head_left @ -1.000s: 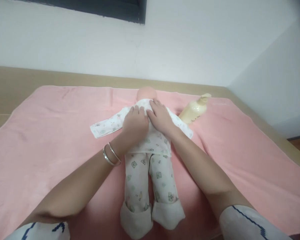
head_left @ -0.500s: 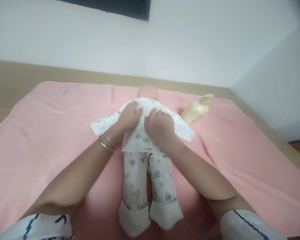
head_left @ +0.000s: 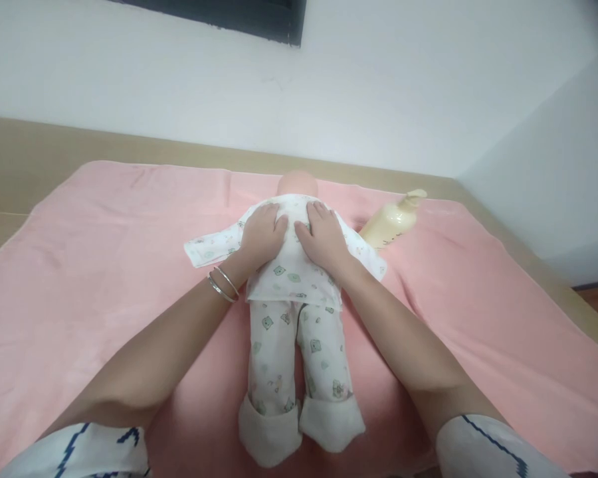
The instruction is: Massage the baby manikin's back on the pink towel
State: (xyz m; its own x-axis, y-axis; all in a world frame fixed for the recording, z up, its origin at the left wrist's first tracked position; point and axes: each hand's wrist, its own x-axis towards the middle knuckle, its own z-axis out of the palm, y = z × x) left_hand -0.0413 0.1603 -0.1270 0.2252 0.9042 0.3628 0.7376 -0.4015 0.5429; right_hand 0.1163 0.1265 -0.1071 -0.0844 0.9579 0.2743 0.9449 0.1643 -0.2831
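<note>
A baby doll (head_left: 298, 184) lies stretched out with its bald head at the far end and its legs toward me; its face is not in view. It wears a white printed top (head_left: 290, 279) and matching trousers (head_left: 273, 345) with wide turned-up cuffs. My left hand (head_left: 265, 232) rests flat on the left side of the doll's upper body, thumb out to the side. On the right side of the upper body lies my right hand (head_left: 325, 238), palm down with the fingers stretched out. The two thumbs point toward each other, a gap of cloth between them.
A pink blanket (head_left: 129, 265) is spread under the doll over a light wooden surface (head_left: 30, 146). Just right of the doll's arm a cream pump bottle (head_left: 391, 220) lies tilted on the blanket. A white wall (head_left: 204, 93) stands behind.
The fingers of my right hand were curled on the top and now lie straight and flat. My left hand has stayed nearly in place, shifting slightly right in view.
</note>
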